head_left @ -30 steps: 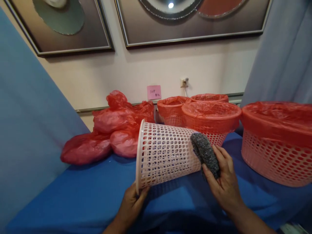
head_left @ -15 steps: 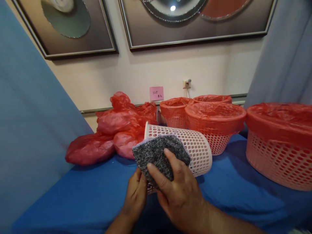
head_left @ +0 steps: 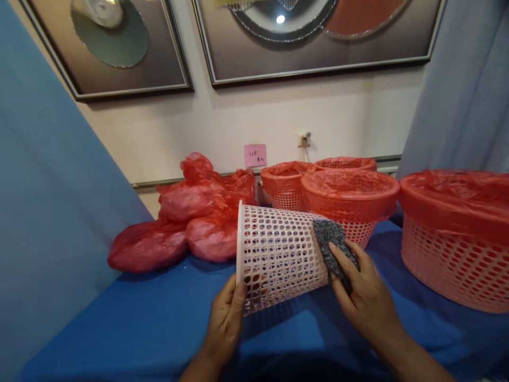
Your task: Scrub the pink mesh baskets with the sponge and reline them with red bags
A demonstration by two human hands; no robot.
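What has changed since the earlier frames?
Over the last half second, the right hand has carried the grey cloth rightward from the rim end of the white basket back to the base end. Nothing was let go: the left hand still holds the basket near its rim. Red bags and red-lined baskets stayed put.

A blue-draped table point(head_left: 151, 318) is bearing a heap of red bags point(head_left: 193, 204) at its left rear, the two lowest lying on its surface while the others are showing above and behind. To the right, three baskets point(head_left: 361, 232) are standing upright in a cluster, red liners point(head_left: 350, 209) lapping over their rims, the rear pair's bases hidden from view. A larger lined basket point(head_left: 443, 268) is sitting just beside them, at the far right.
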